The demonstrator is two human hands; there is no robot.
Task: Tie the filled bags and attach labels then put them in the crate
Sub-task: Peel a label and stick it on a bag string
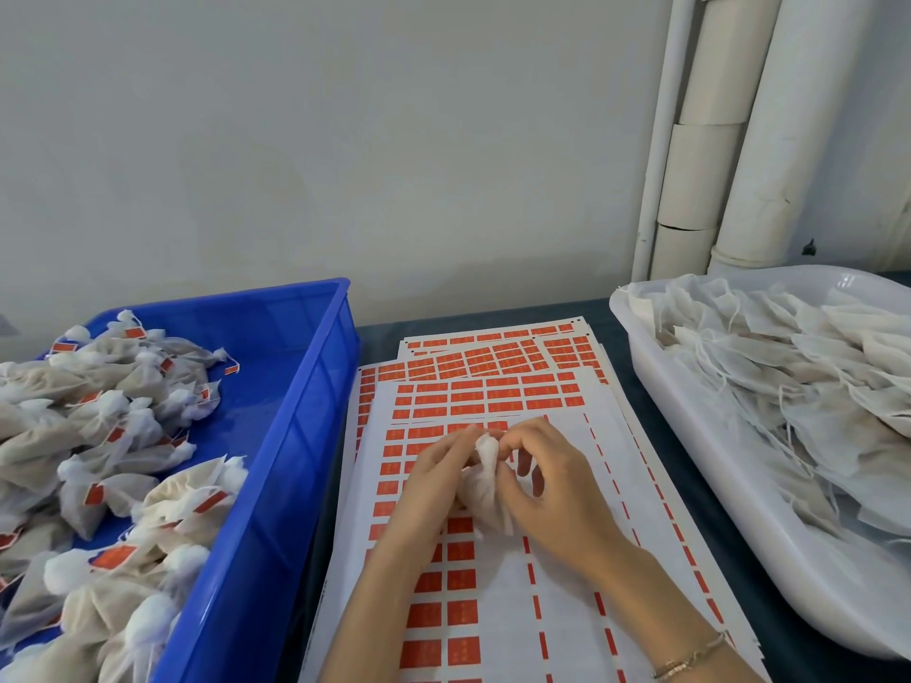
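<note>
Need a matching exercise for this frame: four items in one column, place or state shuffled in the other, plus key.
Column 1
1. blue crate
2. white tray
3. label sheets
4. bag

Column 2
A. gripped by the left hand and the right hand
B. on the left, holds tied bags with red labels
C. lying flat in the middle
D. on the right, holds untied bags with loose strings

Pairs: 1-B, 2-D, 3-C, 4-A
</note>
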